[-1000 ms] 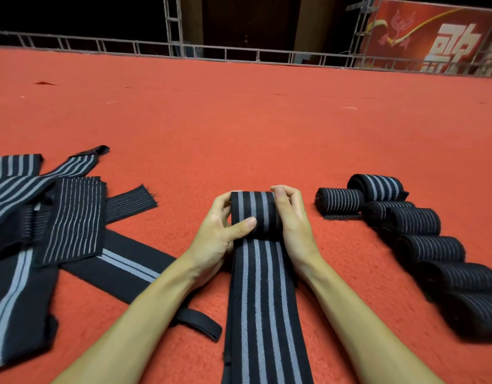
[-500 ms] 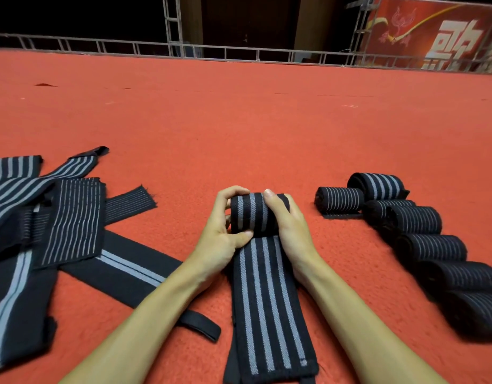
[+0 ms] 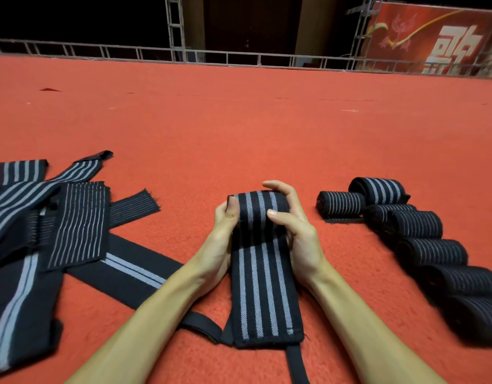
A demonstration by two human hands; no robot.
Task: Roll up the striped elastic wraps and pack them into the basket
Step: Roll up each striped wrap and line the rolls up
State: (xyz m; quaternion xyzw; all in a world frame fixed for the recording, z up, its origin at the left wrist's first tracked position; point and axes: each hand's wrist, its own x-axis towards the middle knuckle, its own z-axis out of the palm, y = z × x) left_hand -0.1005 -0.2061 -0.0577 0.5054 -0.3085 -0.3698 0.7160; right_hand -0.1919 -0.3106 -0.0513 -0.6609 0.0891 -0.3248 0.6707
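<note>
both hands on the striped wrap (image 3: 262, 289), dead centre on the red carpet (image 3: 239, 134). its far end is wound into a fat roll, and the unrolled tail lies flat toward the person between the forearms, a thin black strap (image 3: 296, 364) trailing off its near edge. left hand (image 3: 221, 234) cups the roll's left end, thumb up against the side; its fingers are tucked out of sight, probably under the roll. right hand (image 3: 298, 234) grips the right end, thumb pressed on the front, fingers curled over the top. rolled wraps (image 3: 416, 225) line up on the right, touching one another. loose wraps (image 3: 73, 223) lie overlapped on the left.
</note>
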